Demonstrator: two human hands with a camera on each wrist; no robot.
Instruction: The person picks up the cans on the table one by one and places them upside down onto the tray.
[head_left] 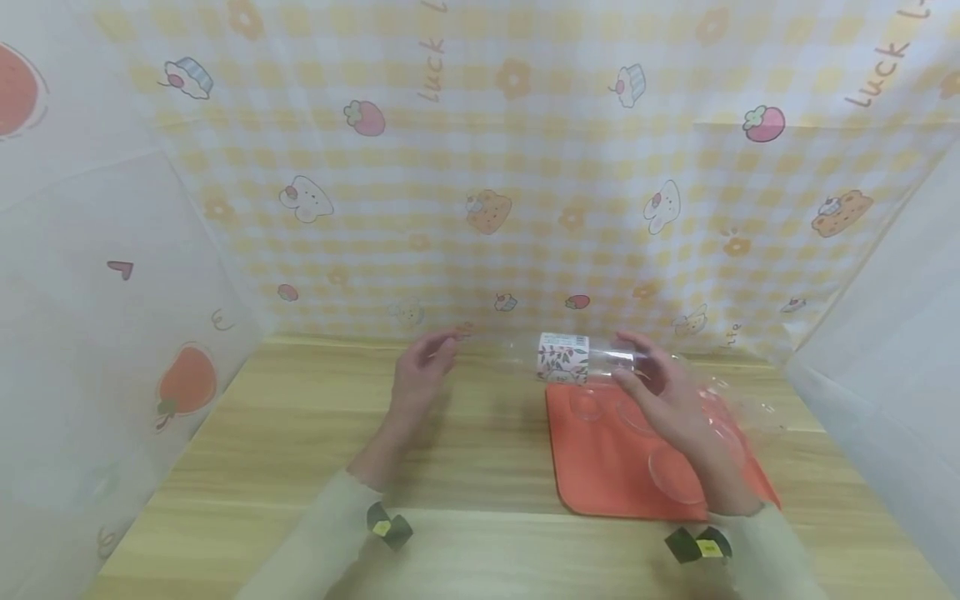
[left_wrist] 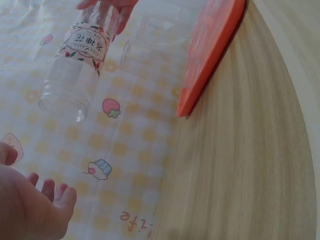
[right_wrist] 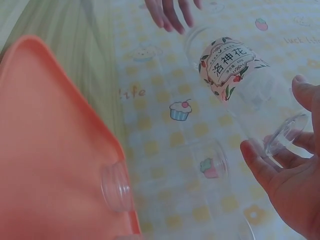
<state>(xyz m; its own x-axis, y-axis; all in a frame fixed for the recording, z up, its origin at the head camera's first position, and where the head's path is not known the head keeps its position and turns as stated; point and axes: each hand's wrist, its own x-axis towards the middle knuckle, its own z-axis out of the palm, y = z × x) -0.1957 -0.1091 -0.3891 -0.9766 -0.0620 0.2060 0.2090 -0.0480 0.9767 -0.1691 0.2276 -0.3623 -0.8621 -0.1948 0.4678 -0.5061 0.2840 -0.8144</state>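
Note:
A clear plastic jar with a pink floral label lies sideways in the air above the far edge of the orange tray. My right hand grips it round its right end, thumb on the near side and fingers on the far side. In the right wrist view the jar's open mouth sits between my thumb and fingers. To the left, my left hand is held off the jar's other end, its fingers loosely bent with nothing in them. The left wrist view shows the jar's base pointing toward that hand.
The orange tray lies at the right of the wooden table. Several clear containers stand on it, and one more clear container is at its right. A yellow checked cloth hangs behind, with pale sheets at both sides.

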